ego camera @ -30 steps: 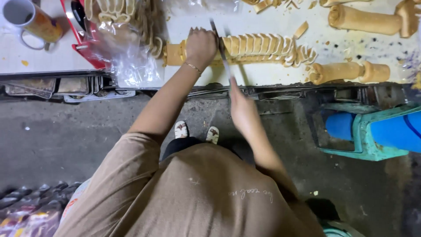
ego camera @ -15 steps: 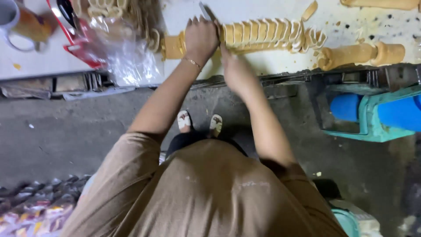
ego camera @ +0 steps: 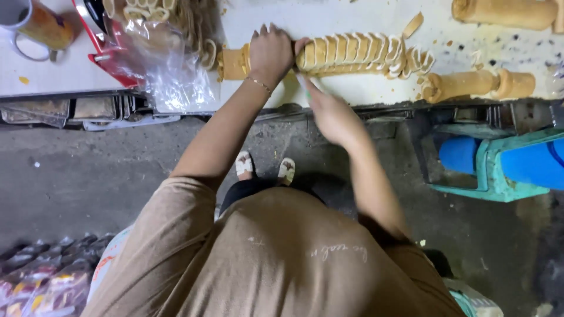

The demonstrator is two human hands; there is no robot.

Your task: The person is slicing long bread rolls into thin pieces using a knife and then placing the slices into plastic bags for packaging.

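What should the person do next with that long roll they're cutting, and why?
Probably slide the left hand a little toward the uncut end and make one more cut. The long roll is already in slices to the right of that hand, while a whole stub remains to its left. The right hand sits close by, seemingly holding a thin blade.

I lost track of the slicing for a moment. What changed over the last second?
The right hand drew the knife back from over the roll to the table's near edge; the blade is mostly hidden now. The left hand kept pressing down on the roll's uncut end. The cut slices stayed lined up.
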